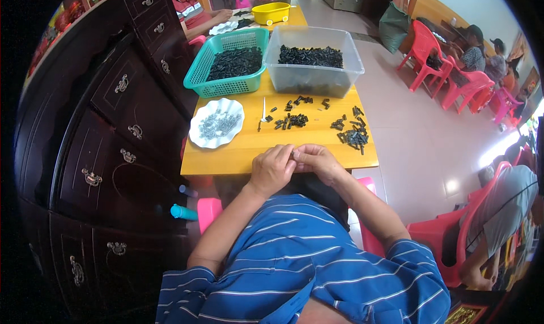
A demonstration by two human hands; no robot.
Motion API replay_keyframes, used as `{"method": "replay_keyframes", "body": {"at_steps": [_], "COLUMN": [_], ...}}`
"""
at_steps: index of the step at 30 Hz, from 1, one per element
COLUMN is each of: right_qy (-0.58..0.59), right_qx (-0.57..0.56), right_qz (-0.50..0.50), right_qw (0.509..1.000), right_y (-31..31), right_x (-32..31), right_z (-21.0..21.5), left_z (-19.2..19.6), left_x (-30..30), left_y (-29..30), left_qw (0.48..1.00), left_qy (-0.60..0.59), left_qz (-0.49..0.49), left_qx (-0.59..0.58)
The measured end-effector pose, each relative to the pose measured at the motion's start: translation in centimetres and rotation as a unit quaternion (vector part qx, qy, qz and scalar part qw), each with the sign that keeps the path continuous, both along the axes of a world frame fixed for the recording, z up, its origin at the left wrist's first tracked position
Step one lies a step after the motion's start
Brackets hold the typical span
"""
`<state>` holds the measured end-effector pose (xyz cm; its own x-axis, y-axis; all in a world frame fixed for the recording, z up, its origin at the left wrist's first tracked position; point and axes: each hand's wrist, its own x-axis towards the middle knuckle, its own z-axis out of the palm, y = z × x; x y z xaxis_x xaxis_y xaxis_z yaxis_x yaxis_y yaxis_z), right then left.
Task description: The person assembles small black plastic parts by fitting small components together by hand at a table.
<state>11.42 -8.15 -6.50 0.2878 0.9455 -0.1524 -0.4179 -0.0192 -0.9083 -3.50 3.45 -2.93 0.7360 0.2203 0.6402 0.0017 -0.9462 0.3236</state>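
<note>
- the left hand (275, 168) was curled, its fingertips drawn in at a small dark piece (293, 154); its lower fingers were hard to make out.
- the right hand (318, 162) met it from the other side, thumb and forefinger pinching the same piece, the tips of both hands touching or nearly so.
- the piece was above the near part of the yellow table (226, 164), in front of the person's blue striped shirt (294, 233).
- it seemed best to steady the piece with the left fingertips, leave the fine work to the right pinch, and press along its length rather than across; staying low over the table looked wise, so that a dropped part would land there.
- fingers covered most of the piece, so which way it pointed, and how its long axis ran, could not be told.
- beyond the hands lay a middle cluster of black cylinders (294, 120), some with long axes running away from the person, others crosswise.
- to the right, a second pile of black cylinders (355, 137) pointed every which way.
- left of the middle cluster, a thin white spike (264, 104) pointed away from the person.
- farther left, a scalloped white plate (195, 132) held small silvery or clear pins (220, 126).
- at the back, a green basket (226, 89) and a translucent bin (347, 75) stood side by side, both holding black parts.
</note>
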Motion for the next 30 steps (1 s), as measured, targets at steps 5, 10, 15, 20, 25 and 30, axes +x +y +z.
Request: {"method": "replay_keyframes", "body": {"at_steps": [5,10,15,20,25,30], "right_qy": [0.011,0.014,0.004,-0.004,-0.025,-0.031], "right_qx": [-0.009,-0.004,-0.016,0.009,0.006,0.003], "right_qz": [-0.009,-0.003,-0.014,-0.009,-0.008,0.009], "right_qw": [1.0,1.0,1.0,1.0,1.0,0.999], "right_y": [0.0,-0.1,-0.1,-0.1,-0.2,-0.1], "right_x": [-0.2,-0.3,-0.6,-0.7,-0.9,-0.8], "right_z": [0.3,1.0,1.1,1.0,1.2,1.3], "left_z": [0.4,0.4,0.3,0.1,0.0,0.0], "left_x": [-0.2,-0.3,-0.3,-0.5,-0.5,-0.6], "left_y": [-0.2,-0.1,0.0,0.2,0.3,0.3], "left_qw": [0.999,0.999,0.999,0.999,0.999,0.999], "left_qy": [-0.027,-0.03,-0.031,-0.021,-0.027,-0.01], "left_qz": [-0.008,-0.015,-0.014,-0.018,-0.023,-0.021], "left_qx": [-0.017,-0.026,-0.032,-0.033,-0.036,-0.025]}}
